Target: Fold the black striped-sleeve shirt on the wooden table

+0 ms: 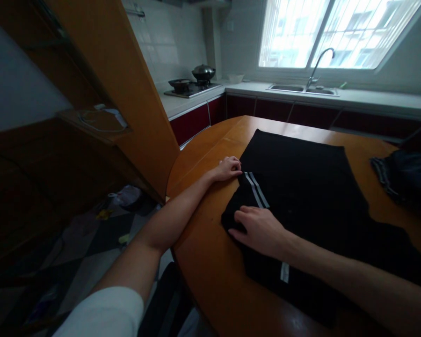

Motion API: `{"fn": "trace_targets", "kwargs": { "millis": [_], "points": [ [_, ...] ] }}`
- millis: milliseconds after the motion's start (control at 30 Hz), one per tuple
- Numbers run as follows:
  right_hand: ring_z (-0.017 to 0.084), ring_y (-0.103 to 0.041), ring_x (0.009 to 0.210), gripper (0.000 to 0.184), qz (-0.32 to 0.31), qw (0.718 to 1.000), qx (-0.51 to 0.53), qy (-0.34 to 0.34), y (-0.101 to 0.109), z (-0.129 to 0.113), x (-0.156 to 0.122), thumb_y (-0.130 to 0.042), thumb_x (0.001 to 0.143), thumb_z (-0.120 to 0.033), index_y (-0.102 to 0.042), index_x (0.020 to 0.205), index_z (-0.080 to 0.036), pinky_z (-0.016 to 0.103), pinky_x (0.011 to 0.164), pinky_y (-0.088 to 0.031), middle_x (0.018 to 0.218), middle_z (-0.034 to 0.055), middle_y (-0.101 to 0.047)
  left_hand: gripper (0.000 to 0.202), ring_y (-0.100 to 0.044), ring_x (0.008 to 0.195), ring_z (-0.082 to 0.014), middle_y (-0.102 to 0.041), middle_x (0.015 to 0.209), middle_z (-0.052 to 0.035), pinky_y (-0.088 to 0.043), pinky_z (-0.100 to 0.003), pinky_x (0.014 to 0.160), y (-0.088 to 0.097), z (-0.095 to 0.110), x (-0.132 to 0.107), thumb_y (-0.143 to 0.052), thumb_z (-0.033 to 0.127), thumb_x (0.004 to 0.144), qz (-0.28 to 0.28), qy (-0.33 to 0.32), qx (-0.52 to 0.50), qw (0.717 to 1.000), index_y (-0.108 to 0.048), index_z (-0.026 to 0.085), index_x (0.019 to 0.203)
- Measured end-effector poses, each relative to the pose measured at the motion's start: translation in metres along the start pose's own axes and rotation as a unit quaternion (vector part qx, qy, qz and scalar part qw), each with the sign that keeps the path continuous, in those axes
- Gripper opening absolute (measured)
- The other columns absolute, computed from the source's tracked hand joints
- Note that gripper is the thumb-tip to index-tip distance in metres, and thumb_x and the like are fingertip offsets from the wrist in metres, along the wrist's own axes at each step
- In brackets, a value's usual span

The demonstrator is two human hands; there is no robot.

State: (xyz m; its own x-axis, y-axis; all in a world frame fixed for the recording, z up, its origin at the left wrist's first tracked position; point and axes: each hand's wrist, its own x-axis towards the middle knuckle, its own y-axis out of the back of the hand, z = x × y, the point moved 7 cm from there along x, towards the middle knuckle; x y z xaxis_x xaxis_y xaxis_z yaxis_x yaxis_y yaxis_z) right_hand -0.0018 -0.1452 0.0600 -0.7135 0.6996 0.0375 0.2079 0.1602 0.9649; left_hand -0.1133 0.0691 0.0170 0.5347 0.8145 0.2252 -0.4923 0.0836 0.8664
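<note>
A black shirt (308, 187) lies spread on the wooden table (203, 243). Two pale grey stripes (257, 189) run across the part that looks like its folded sleeve, and a small white tag (284, 272) shows lower down. At the shirt's left edge, just beyond the stripes, my left hand (228, 168) has its fingers curled on the fabric. My right hand (257, 229) is closer to me, its thumb and bent fingers closed over a bunched bit of the cloth below the stripes. Its fingertips are partly hidden.
Dark folded clothing (403, 178) lies on the table's right side. Behind is a counter with a stove (192, 89), a lidded wok (203, 72) and a sink (303, 89) under a window. A wooden cabinet panel (136, 93) stands at the left, close to the table.
</note>
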Motion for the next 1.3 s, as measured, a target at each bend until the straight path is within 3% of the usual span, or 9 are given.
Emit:
{"fn": "trace_targets", "kwargs": {
  "millis": [133, 333, 500, 700, 833, 967, 1100, 1200, 1300],
  "points": [
    [0.024, -0.071, 0.078, 0.039, -0.013, 0.998, -0.031, -0.051, -0.017, -0.026, 0.002, -0.057, 0.096, -0.053, -0.070, 0.093, -0.017, 0.030, 0.065, -0.050, 0.090, 0.0111, -0.074, 0.016, -0.056, 0.116, -0.0269, -0.064, 0.121, -0.0074, -0.040, -0.049, 0.106, 0.000, -0.001, -0.001, -0.070, 0.036, 0.087, 0.006, -0.003, -0.007, 1.000, -0.070, 0.021, 0.082],
    [0.023, -0.073, 0.076, 0.017, -0.024, 0.996, -0.079, -0.027, -0.033, -0.039, 0.018, -0.056, 0.091, -0.006, -0.071, 0.094, -0.012, 0.028, 0.058, -0.048, 0.086, 0.0142, -0.074, 0.015, -0.059, 0.114, -0.0246, -0.066, 0.117, -0.0081, -0.043, -0.045, 0.106, 0.002, 0.000, 0.000, -0.070, 0.035, 0.087, 0.018, -0.019, -0.028, 0.999, -0.070, 0.020, 0.081],
    [0.023, -0.071, 0.076, 0.017, -0.029, 0.996, -0.062, 0.050, -0.039, -0.048, 0.014, -0.057, 0.092, -0.010, -0.072, 0.086, -0.015, 0.028, 0.058, -0.047, 0.085, 0.0123, -0.072, 0.018, -0.063, 0.106, -0.0212, -0.066, 0.114, -0.0100, -0.047, -0.039, 0.101, 0.006, 0.001, 0.002, -0.066, 0.030, 0.090, 0.021, -0.048, -0.075, 0.996, -0.069, 0.018, 0.077],
    [0.021, -0.070, 0.072, 0.025, -0.030, 0.999, -0.012, 0.033, -0.032, -0.043, 0.011, -0.050, 0.098, -0.021, -0.071, 0.085, -0.017, 0.029, 0.063, -0.047, 0.087, 0.0094, -0.074, 0.011, -0.063, 0.107, -0.0231, -0.067, 0.113, -0.0101, -0.048, -0.042, 0.102, 0.005, 0.001, 0.001, -0.064, 0.026, 0.090, 0.014, -0.026, -0.022, 0.999, -0.072, 0.018, 0.088],
    [0.017, -0.069, 0.079, 0.026, 0.030, 0.998, 0.051, -0.007, 0.000, -0.008, 0.013, -0.048, 0.100, -0.022, -0.071, 0.087, -0.020, 0.027, 0.074, -0.048, 0.089, 0.0051, -0.074, 0.020, -0.060, 0.115, -0.0236, -0.066, 0.119, -0.0082, -0.045, -0.045, 0.107, 0.009, 0.016, -0.001, -0.057, 0.020, 0.092, 0.053, -0.020, 0.021, 0.998, -0.074, 0.022, 0.102],
    [0.023, -0.066, 0.107, 0.030, 0.152, 0.984, 0.024, -0.088, 0.021, 0.065, 0.011, -0.044, 0.098, -0.016, -0.071, 0.109, -0.016, 0.034, 0.096, -0.048, 0.113, 0.0115, -0.072, 0.035, -0.060, 0.122, -0.0194, -0.065, 0.130, -0.0086, -0.044, -0.036, 0.109, -0.001, 0.052, -0.006, -0.043, 0.016, 0.098, 0.030, -0.098, 0.007, 0.995, -0.071, 0.021, 0.117],
    [0.031, -0.042, 0.144, 0.044, 0.151, 0.982, -0.010, -0.111, -0.001, 0.118, 0.007, -0.043, 0.100, -0.027, -0.058, 0.140, -0.013, 0.048, 0.116, -0.035, 0.153, 0.0159, -0.050, 0.049, -0.035, 0.149, -0.0264, -0.043, 0.159, -0.0125, -0.026, -0.048, 0.122, -0.028, 0.067, -0.015, -0.038, 0.031, 0.104, -0.094, -0.064, 0.062, 0.992, -0.046, 0.019, 0.151],
    [0.030, -0.029, 0.152, 0.053, 0.128, 0.986, 0.001, -0.111, -0.019, 0.129, 0.005, -0.039, 0.103, -0.035, -0.048, 0.151, -0.014, 0.053, 0.122, -0.026, 0.162, 0.0144, -0.039, 0.064, -0.007, 0.158, -0.0315, -0.017, 0.170, -0.0110, -0.010, -0.061, 0.123, -0.041, 0.062, -0.022, -0.034, 0.047, 0.106, -0.187, -0.005, 0.098, 0.977, -0.021, 0.022, 0.162],
    [0.028, -0.031, 0.152, 0.052, 0.142, 0.983, 0.034, -0.112, -0.022, 0.131, 0.005, -0.036, 0.104, -0.037, -0.052, 0.148, -0.015, 0.052, 0.123, -0.026, 0.161, 0.0138, -0.040, 0.068, 0.000, 0.158, -0.0332, -0.007, 0.171, -0.0117, -0.005, -0.064, 0.122, -0.032, 0.060, -0.025, -0.035, 0.049, 0.105, -0.202, 0.029, 0.117, 0.972, -0.014, 0.022, 0.164]
  ]
}}
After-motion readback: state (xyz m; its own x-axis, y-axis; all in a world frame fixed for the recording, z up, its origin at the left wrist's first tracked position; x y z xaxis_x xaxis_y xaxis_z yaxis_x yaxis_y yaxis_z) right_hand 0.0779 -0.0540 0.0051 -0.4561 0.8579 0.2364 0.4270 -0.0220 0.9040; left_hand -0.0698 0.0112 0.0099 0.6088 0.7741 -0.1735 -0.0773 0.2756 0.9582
